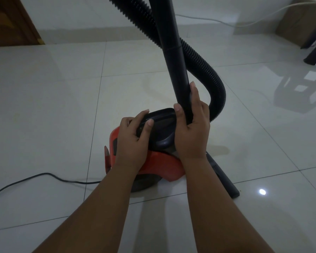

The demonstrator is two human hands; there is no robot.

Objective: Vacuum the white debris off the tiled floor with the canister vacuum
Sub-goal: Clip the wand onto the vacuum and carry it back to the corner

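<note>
The red canister vacuum (162,165) sits on the tiled floor (44,106) right in front of the person, and both hands are busy just above it, on the black floor head (161,128) at the bottom of the wand (170,52). From where I stand that head looks like hard, smooth plastic: light, stiff and a bit slick. It is best taken by its ends or its neck, not by the ribbed hose (204,70), which looks springy and would only bend away. The left hand (133,136) grips the head's left end, fingers curled over the far edge and thumb laid on its face. The right hand (192,128) is clamped round the neck where wand meets head, thumb on the near side and forefinger reaching up the tube. So the head lies between the two palms, touching both. The canister I judge heavier, something to drag rather than lift. A power cord (44,175) trails off left, and a loose tube (223,176) lies beside the canister. I can't make out any white debris.
</note>
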